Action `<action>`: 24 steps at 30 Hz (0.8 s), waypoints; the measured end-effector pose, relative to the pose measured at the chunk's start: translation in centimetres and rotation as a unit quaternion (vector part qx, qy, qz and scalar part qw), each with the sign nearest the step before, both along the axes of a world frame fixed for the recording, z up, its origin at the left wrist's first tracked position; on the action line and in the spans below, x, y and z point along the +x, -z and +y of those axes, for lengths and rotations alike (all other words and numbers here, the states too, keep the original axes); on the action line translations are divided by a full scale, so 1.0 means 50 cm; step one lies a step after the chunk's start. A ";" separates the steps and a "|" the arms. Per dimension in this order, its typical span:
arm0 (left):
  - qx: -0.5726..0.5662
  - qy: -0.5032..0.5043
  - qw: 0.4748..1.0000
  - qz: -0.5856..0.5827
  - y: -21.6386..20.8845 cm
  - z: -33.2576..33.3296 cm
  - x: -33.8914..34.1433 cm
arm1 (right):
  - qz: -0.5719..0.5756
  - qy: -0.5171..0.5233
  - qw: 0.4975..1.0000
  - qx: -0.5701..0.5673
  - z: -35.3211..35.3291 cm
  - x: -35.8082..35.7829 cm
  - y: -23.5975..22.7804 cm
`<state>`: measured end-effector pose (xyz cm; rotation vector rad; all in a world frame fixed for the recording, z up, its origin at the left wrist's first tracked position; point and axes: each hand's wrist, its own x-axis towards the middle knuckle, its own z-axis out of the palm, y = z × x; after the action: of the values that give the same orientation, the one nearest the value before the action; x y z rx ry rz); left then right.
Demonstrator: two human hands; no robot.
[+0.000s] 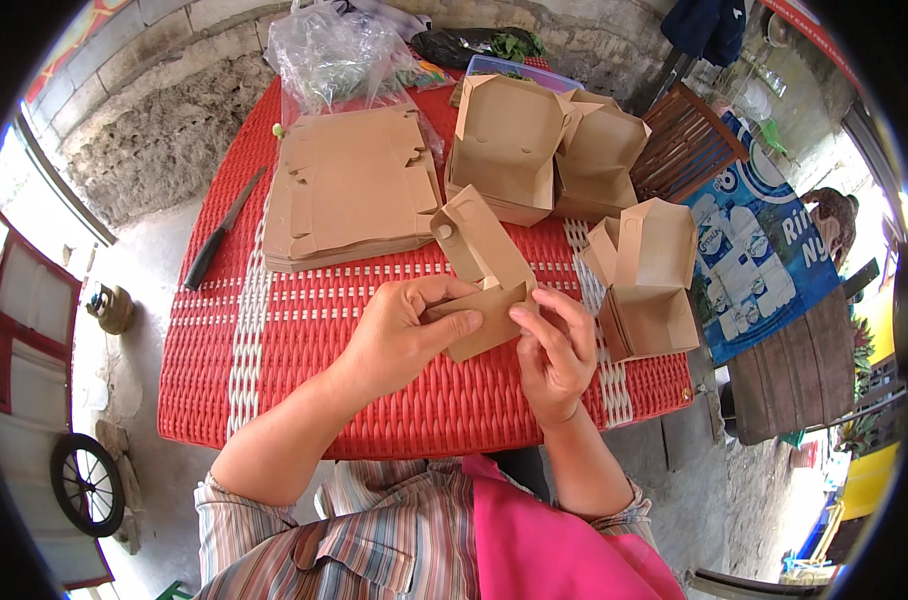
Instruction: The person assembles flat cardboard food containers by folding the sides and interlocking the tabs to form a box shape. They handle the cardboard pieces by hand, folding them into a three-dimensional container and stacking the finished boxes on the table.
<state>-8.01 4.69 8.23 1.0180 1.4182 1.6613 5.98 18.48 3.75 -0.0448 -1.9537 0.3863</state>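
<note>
Between my two hands, over the near part of the table, is a small brown cardboard box (482, 312), partly folded, with its lid panel standing up and away from me. My left hand (406, 322) grips its left side, thumb along the near wall and fingers behind. At its right corner my right hand (554, 350) pinches the wall edge between thumb and fingers. Beyond my left hand lies a stack of flat cardboard blanks (354, 185). Folded boxes with raised lids stand to the right: a large box (504, 150), another box (599, 160) beside it, and smaller nested boxes (654, 290).
A knife (224, 230) with a black handle lies at the table's left edge. The red and white woven table (314, 370) carries a clear plastic bag (334, 60), a black bag (459, 47) with greens and a purple-rimmed tray (526, 70) at the back. A wooden chair (689, 145) stands right.
</note>
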 end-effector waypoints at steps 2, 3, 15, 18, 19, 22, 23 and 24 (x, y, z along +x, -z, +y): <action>-0.005 0.003 1.000 0.007 0.002 0.001 -0.002 | -0.007 -0.023 1.000 -0.009 0.001 -0.003 0.000; -0.009 0.004 1.000 0.018 0.005 0.001 -0.004 | -0.016 -0.032 0.999 -0.021 -0.003 -0.002 -0.005; -0.017 0.035 0.985 0.165 -0.008 -0.004 0.010 | -0.038 -0.169 0.909 -0.380 0.000 0.002 0.012; -0.013 0.054 0.977 0.204 -0.010 -0.007 0.012 | -0.059 -0.180 0.907 -0.376 0.007 -0.009 0.011; -0.010 0.063 0.973 0.221 -0.011 -0.008 0.013 | -0.044 -0.191 0.898 -0.393 0.006 -0.008 0.012; 0.030 0.085 0.958 0.271 -0.020 -0.011 0.002 | 0.001 -0.230 0.875 -0.426 0.004 -0.008 0.016; 0.045 0.063 0.983 0.169 -0.023 -0.012 0.000 | 0.016 -0.247 0.871 -0.425 0.004 -0.010 0.018; 0.060 0.040 0.995 0.064 -0.027 -0.013 -0.001 | 0.032 -0.264 0.866 -0.424 0.005 -0.013 0.021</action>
<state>-8.07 4.04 9.56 1.2528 1.3537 1.6631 5.34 18.75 2.68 -0.0617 -1.5640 1.5713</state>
